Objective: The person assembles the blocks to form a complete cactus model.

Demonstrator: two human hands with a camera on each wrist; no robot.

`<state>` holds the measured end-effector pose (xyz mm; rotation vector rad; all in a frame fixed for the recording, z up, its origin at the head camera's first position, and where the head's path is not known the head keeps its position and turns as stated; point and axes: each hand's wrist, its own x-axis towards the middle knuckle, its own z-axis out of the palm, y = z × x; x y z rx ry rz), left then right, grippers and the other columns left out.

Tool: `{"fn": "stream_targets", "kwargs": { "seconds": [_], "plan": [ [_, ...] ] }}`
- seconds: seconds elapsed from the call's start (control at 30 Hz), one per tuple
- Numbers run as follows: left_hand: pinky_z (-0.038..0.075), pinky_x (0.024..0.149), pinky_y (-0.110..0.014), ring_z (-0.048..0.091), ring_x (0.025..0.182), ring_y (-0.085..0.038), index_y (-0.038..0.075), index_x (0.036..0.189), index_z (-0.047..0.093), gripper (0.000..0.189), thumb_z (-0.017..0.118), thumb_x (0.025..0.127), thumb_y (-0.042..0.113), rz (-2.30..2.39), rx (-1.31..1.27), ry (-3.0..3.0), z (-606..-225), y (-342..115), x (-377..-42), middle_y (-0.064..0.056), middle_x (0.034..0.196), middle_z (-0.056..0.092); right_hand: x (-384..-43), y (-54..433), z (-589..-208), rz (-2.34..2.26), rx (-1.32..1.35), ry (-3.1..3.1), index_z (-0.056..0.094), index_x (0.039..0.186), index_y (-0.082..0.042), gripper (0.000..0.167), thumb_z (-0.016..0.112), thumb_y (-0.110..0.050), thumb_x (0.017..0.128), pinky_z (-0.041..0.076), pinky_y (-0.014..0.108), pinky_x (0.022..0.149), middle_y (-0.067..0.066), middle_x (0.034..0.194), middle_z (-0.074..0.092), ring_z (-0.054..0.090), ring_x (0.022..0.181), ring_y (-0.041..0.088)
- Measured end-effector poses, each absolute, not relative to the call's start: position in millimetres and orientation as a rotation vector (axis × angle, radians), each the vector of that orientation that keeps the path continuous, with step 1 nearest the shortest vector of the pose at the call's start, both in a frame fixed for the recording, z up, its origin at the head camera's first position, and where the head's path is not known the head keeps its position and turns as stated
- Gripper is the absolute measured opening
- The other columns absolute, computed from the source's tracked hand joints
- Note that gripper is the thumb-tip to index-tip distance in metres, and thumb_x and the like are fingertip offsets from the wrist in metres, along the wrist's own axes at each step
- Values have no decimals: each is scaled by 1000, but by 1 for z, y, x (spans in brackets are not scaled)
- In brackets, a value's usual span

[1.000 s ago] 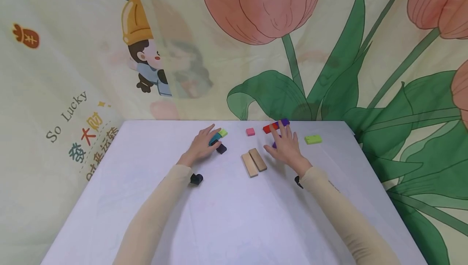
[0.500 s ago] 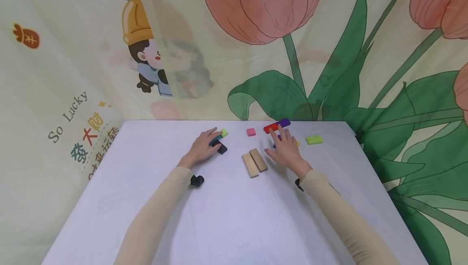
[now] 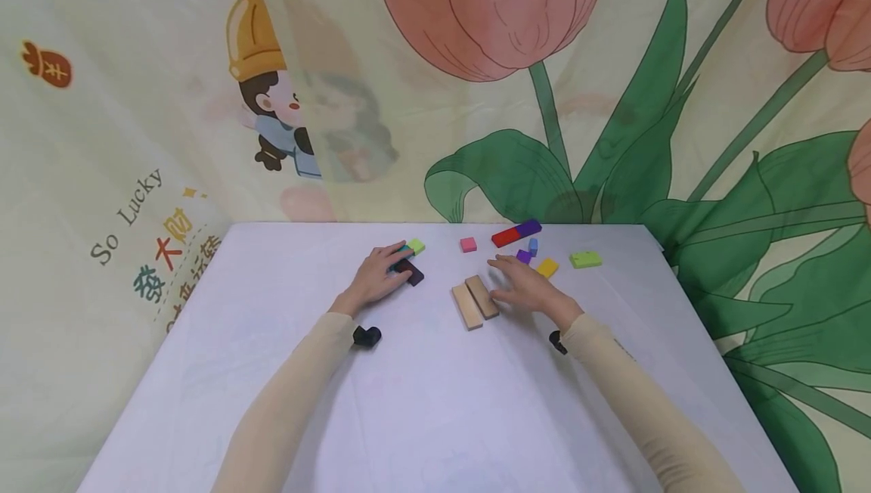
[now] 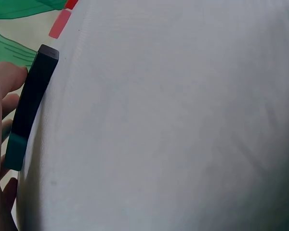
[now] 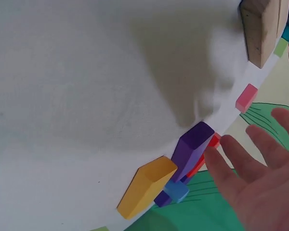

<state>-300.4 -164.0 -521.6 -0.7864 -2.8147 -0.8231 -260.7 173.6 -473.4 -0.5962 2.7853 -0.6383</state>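
Observation:
My left hand (image 3: 377,277) rests over a black block (image 3: 410,272) and a teal block (image 3: 406,249) at the back left. In the left wrist view, its fingers (image 4: 9,103) lie along the far side of the black block and its teal end. My right hand (image 3: 531,286) hovers with spread fingers beside two plain wooden blocks (image 3: 466,306), holding nothing. Just beyond it are a yellow block (image 3: 547,268), a small purple block (image 3: 522,256) and a small blue block (image 3: 533,246). From the right wrist view, fingertips (image 5: 226,142) hang close to the purple block.
A light green block (image 3: 416,246) adjoins the teal one. Farther back lie a pink block (image 3: 468,244), a red block (image 3: 506,237) and a purple block (image 3: 528,228) end to end with it. A lime block (image 3: 586,259) sits to the right. Behind the white table (image 3: 435,410) hangs printed cloth.
My right hand has drawn back from the red and purple blocks toward the wooden ones, uncovering the purple, blue and yellow blocks. The left hand has stayed nearly still.

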Motion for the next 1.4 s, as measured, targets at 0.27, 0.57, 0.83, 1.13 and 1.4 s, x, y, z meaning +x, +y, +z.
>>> {"fn": "stream_targets", "kwargs": {
  "seconds": [0.27, 0.57, 0.83, 1.13, 1.4],
  "plan": [
    [35, 105, -53, 40, 132, -34, 14, 144, 52, 53, 59, 95, 36, -841, -746, -2849, -529, -166, -303, -7, 157, 37, -267, 167, -475, -698, -649, 2645, 46, 147, -9, 70, 77, -22, 85, 30, 57, 110, 19, 157, 31, 29, 143, 40],
    [34, 107, -49, 42, 131, -31, 12, 139, 57, 51, 64, 92, 31, -980, -704, -2778, -532, -166, -302, -7, 153, 41, -271, 159, -475, -651, -579, 2560, 42, 150, -14, 76, 78, -30, 84, 27, 64, 109, 18, 161, 22, 20, 145, 42],
    [38, 105, -48, 46, 126, -30, 10, 136, 60, 49, 68, 91, 28, -989, -721, -2722, -531, -165, -301, -8, 149, 47, -272, 158, -473, -614, -571, 2534, 40, 151, -13, 77, 76, -31, 86, 27, 63, 109, 19, 161, 20, 18, 146, 42],
    [39, 103, -47, 46, 125, -29, 10, 135, 61, 50, 67, 91, 31, -973, -712, -2748, -531, -164, -301, -7, 150, 47, -273, 157, -474, -599, -525, 2550, 43, 147, -10, 76, 79, -31, 84, 30, 61, 109, 21, 159, 23, 24, 144, 41],
    [40, 103, -49, 46, 125, -30, 10, 135, 61, 49, 68, 91, 31, -961, -702, -2735, -535, -166, -302, -6, 149, 48, -271, 155, -477, -875, -397, 2589, 48, 130, -10, 61, 83, -22, 81, 49, 45, 96, 13, 131, 55, 54, 116, 30]
  ]
}}
